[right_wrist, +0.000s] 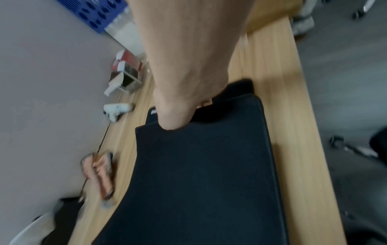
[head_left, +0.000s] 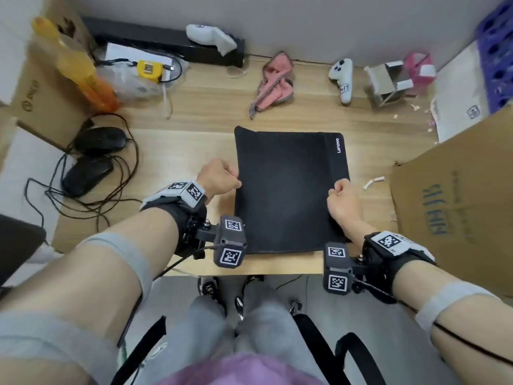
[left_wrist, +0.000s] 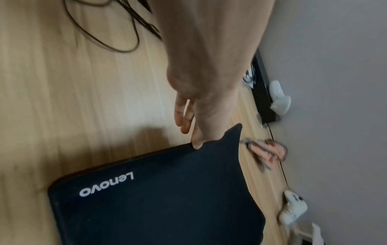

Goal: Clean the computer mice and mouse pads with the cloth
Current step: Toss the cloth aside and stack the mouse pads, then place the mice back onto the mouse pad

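A black Lenovo mouse pad [head_left: 288,187] lies flat in the middle of the wooden desk [head_left: 194,140]. My left hand [head_left: 236,177] pinches its left edge, and the wrist view shows the thumb [left_wrist: 196,142] on a raised corner of the mouse pad [left_wrist: 167,207]. My right hand [head_left: 334,190] pinches the right edge, thumb on top of the mouse pad [right_wrist: 199,182]. A second dark layer with the logo shows under that edge. The pink cloth [head_left: 274,81] lies crumpled near the wall, apart from both hands. Two black wired mice [head_left: 101,138] [head_left: 86,175] sit at the left.
Tangled mouse cables [head_left: 122,195] spread left of the pad. A white controller [head_left: 342,79], small open boxes [head_left: 388,79] and a yellow device [head_left: 148,68] line the back. A big cardboard box [head_left: 458,207] stands at the right, another [head_left: 41,87] at the left.
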